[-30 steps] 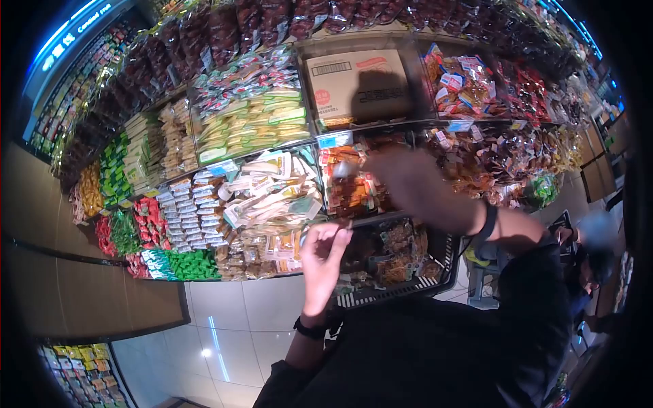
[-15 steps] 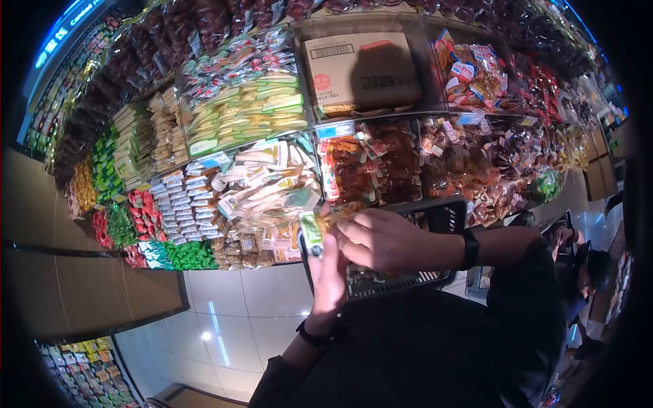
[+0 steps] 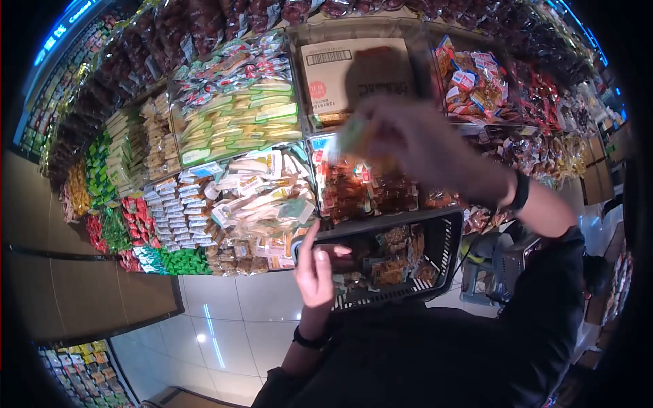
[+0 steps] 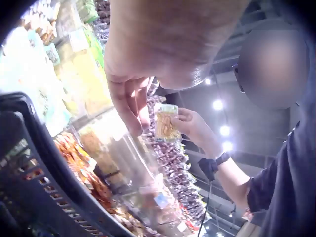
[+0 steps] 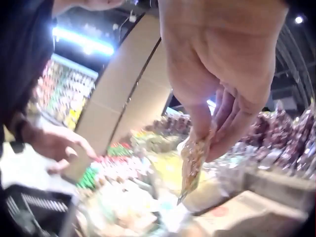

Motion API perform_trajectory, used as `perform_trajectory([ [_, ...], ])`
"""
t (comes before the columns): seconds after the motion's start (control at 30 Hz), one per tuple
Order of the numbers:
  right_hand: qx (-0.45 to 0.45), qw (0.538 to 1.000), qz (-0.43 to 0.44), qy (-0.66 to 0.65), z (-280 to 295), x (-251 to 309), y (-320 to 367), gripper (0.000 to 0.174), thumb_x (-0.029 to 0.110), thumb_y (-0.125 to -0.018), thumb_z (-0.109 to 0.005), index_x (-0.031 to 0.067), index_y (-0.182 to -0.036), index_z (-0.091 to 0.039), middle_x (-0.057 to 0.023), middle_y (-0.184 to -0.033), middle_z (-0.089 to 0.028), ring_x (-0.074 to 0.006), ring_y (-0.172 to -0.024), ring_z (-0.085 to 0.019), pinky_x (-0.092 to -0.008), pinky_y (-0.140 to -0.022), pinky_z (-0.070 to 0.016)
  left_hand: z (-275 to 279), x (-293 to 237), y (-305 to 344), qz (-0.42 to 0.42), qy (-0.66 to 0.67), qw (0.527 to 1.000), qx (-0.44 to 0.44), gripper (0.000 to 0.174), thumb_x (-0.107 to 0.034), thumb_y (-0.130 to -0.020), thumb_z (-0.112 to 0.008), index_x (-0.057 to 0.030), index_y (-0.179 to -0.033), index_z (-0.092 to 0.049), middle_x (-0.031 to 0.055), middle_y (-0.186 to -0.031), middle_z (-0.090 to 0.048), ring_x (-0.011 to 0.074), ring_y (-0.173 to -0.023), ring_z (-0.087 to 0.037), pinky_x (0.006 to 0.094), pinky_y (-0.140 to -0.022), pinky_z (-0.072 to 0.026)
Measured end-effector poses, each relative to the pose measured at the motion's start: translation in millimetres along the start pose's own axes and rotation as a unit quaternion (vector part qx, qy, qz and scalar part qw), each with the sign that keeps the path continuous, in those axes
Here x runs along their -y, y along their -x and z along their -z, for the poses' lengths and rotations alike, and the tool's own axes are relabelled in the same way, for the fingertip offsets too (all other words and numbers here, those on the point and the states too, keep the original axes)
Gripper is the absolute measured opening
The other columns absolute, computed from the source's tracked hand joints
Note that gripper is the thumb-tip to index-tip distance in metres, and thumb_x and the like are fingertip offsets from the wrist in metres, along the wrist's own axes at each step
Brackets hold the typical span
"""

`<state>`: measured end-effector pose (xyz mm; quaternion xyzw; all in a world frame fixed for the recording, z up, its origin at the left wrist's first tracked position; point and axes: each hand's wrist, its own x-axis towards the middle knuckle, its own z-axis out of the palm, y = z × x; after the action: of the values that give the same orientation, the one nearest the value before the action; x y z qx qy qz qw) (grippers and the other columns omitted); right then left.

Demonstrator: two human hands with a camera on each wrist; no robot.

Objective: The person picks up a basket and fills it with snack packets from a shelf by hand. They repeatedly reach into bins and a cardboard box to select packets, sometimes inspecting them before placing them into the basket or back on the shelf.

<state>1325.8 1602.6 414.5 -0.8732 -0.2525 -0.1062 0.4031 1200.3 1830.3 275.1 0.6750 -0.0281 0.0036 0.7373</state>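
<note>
My right hand is raised over the bins, blurred in the head view, and pinches a clear snack packet between thumb and fingers. Amber-coloured food shows through its wrapper, and the packet hangs from the fingertips in the right wrist view. My left hand holds nothing; its fingers are extended and spread a little. It is by the left end of a black shopping basket. Several wrapped packets lie in the basket.
Reddish-brown packets fill the bin just beyond the basket, with white-labelled packets to its left. A cardboard box sits in an upper bin. Bags of dark red food line the top. Tiled floor shows at lower left.
The right hand first reached over the bins, then met the left hand above the basket with a packet. Now it has moved up and away with a packet, and the left hand is apart from it.
</note>
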Motion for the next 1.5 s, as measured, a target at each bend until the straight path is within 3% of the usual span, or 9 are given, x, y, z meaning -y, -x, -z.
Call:
perform_trajectory([
  [0.17, 0.036, 0.973, 0.102, 0.204, 35, -93, -65, 0.015, 0.006, -0.079, -0.075, -0.0014, -0.09, -0.068, -0.0174, -0.081, -0.068, -0.0341, -0.077, -0.068, -0.0418, -0.07, -0.0522, 42, 39, 1, -0.014, -0.074, 0.995, -0.066, 0.033, -0.014, -0.108, -0.04, 0.0038, -0.131, -0.054, 0.0116, -0.083, -0.071, 0.0161, -0.075, -0.068, 0.0297, -0.074, -0.0561],
  [0.27, 0.122, 0.954, 0.105, 0.254, 23, -138, -77, 0.01, 0.006, -0.077, -0.072, -0.0014, -0.082, -0.067, -0.0182, -0.08, -0.067, -0.0384, -0.078, -0.065, -0.0445, -0.072, -0.0513, 58, 48, 10, 0.03, -0.099, 0.99, -0.101, 0.039, -0.023, -0.109, -0.033, 0.0044, -0.125, -0.056, 0.0146, -0.085, -0.07, 0.0192, -0.074, -0.067, 0.0313, -0.071, -0.0546],
  [0.77, 0.33, 0.911, 0.008, 0.248, -34, -176, -93, 0.008, 0.006, -0.075, -0.068, -0.0005, -0.075, -0.064, -0.0205, -0.083, -0.064, -0.0413, -0.085, -0.064, -0.0486, -0.075, -0.0512, 52, 70, 11, 0.064, -0.078, 0.99, -0.102, 0.043, -0.025, -0.11, -0.029, 0.0053, -0.118, -0.058, 0.0178, -0.093, -0.069, 0.0185, -0.074, -0.067, 0.0296, -0.07, -0.0527],
  [0.93, 0.333, 0.907, 0.111, 0.232, -48, -195, -96, 0.015, 0.011, -0.075, -0.068, -0.004, -0.079, -0.066, -0.0226, -0.083, -0.066, -0.0413, -0.084, -0.067, -0.0478, -0.075, -0.053, 52, 73, 9, 0.075, -0.077, 0.989, -0.097, 0.042, -0.023, -0.11, -0.03, 0.0062, -0.117, -0.059, 0.0175, -0.094, -0.069, 0.0181, -0.074, -0.067, 0.0292, -0.07, -0.0532],
  [1.23, 0.424, 0.878, 0.033, 0.218, -41, -184, -100, 0.035, 0.004, -0.073, -0.069, -0.0049, -0.107, -0.066, -0.0257, -0.11, -0.065, -0.0422, -0.105, -0.063, -0.0429, -0.088, -0.0528, 52, 79, 6, 0.045, -0.104, 0.99, -0.083, 0.031, -0.017, -0.109, -0.04, 0.007, -0.117, -0.058, 0.0155, -0.095, -0.069, 0.0164, -0.072, -0.067, 0.026, -0.067, -0.0537],
  [1.37, 0.397, 0.912, 0.043, 0.098, -5, -168, -99, 0.044, 0.0, -0.073, -0.064, -0.0054, -0.117, -0.063, -0.0268, -0.116, -0.062, -0.0403, -0.113, -0.06, -0.0436, -0.095, -0.0495, 55, 76, 10, 0.048, -0.098, 0.989, -0.102, 0.018, -0.01, -0.102, -0.056, 0.0036, -0.111, -0.063, 0.0111, -0.093, -0.07, 0.0123, -0.073, -0.064, 0.0254, -0.067, -0.0537],
  [1.4, 0.264, 0.935, 0.221, 0.087, -8, -169, -96, 0.023, 0.009, -0.076, -0.066, -0.0054, -0.093, -0.06, -0.0212, -0.081, -0.06, -0.0365, -0.081, -0.064, -0.0436, -0.073, -0.0499, 61, 82, 11, 0.034, -0.13, 0.986, -0.099, 0.015, -0.01, -0.101, -0.059, 0.0023, -0.109, -0.063, 0.0093, -0.09, -0.069, 0.0113, -0.071, -0.063, 0.025, -0.066, -0.0531],
  [1.47, 0.129, 0.926, 0.304, 0.184, 21, -136, -70, 0.021, 0.006, -0.079, -0.064, -0.0058, -0.096, -0.061, -0.0189, -0.08, -0.06, -0.0338, -0.08, -0.064, -0.0403, -0.071, -0.0501, 72, 86, 17, 0.052, -0.157, 0.982, -0.093, 0.008, -0.008, -0.097, -0.065, -0.0011, -0.101, -0.064, 0.0046, -0.081, -0.068, 0.009, -0.068, -0.063, 0.0238, -0.064, -0.0515],
  [1.5, 0.173, 0.978, 0.061, 0.104, 35, -105, -51, 0.02, 0.005, -0.082, -0.064, -0.0038, -0.1, -0.064, -0.0163, -0.083, -0.063, -0.0312, -0.078, -0.065, -0.0382, -0.072, -0.0517, 78, 91, 18, 0.042, -0.181, 0.978, -0.09, 0.008, -0.009, -0.097, -0.065, -0.0009, -0.099, -0.065, 0.0039, -0.079, -0.068, 0.0098, -0.067, -0.062, 0.0251, -0.063, -0.0514],
])
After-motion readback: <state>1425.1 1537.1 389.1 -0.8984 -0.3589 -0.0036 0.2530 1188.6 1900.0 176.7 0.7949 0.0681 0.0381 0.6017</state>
